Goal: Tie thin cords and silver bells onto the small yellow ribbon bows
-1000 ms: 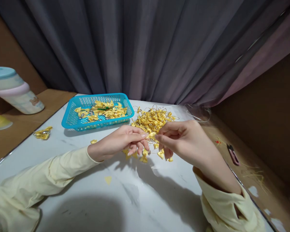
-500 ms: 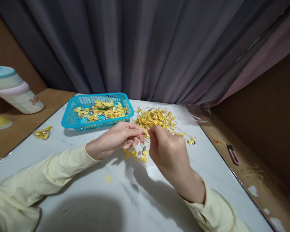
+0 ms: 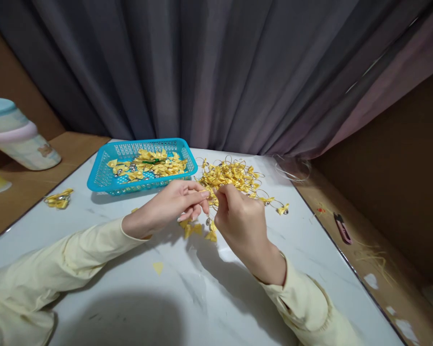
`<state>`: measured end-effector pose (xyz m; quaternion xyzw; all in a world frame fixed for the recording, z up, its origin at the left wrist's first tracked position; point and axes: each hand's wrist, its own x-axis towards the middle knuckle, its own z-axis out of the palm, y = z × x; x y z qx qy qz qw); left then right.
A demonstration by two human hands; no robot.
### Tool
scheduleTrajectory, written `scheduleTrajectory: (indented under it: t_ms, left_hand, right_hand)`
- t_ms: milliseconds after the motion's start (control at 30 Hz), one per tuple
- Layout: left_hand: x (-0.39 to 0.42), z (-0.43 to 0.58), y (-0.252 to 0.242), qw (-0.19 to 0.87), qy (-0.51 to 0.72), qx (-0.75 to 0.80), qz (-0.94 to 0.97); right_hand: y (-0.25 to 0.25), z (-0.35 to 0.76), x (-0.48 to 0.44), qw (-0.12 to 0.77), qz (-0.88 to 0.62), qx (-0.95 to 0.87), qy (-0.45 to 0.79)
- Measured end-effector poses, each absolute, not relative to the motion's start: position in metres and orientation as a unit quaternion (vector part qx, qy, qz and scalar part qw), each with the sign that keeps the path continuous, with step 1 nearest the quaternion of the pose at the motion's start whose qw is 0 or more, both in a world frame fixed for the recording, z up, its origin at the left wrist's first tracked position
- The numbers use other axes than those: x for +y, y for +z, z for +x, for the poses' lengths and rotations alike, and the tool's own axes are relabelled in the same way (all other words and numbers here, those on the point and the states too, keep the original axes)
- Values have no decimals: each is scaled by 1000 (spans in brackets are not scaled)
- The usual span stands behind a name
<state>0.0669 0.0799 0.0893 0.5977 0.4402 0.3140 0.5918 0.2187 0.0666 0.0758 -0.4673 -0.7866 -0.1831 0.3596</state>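
Note:
My left hand (image 3: 173, 204) and my right hand (image 3: 236, 218) meet over the white table (image 3: 137, 283), both pinched on a small yellow ribbon bow with a thin wire loop, mostly hidden between the fingertips. A few loose yellow bows (image 3: 193, 229) lie under the hands. Just behind them is a pile of yellow bows on wire loops (image 3: 231, 175). A blue plastic basket (image 3: 104, 178) with more yellow bows and small silver bells stands at the back left.
A pastel lidded cup (image 3: 16, 137) stands on the wooden ledge at the left. Another small bunch of bows (image 3: 57, 199) lies near the table's left edge. Small snips (image 3: 341, 227) rest on the right ledge. A grey curtain hangs behind.
My right hand has swung left and turned its back to the camera, closing in on my left hand. A strand of bows on the right of the pile has come into view.

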Motion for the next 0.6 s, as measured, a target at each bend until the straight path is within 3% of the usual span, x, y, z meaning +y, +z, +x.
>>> scheduleTrajectory:
  t_ms: [233,467,600]
  left_hand:
    - [77,68,97,567,323,444,614]
    - [78,66,104,584,334,447,589]
    - [79,66,104,592,325,442,590]
  right_hand:
    - [69,215,69,377,-446,-792,-178]
    - [86,228,77,354,-460,-814,-37]
    - [90,232,77,354,-440,-825,-20]
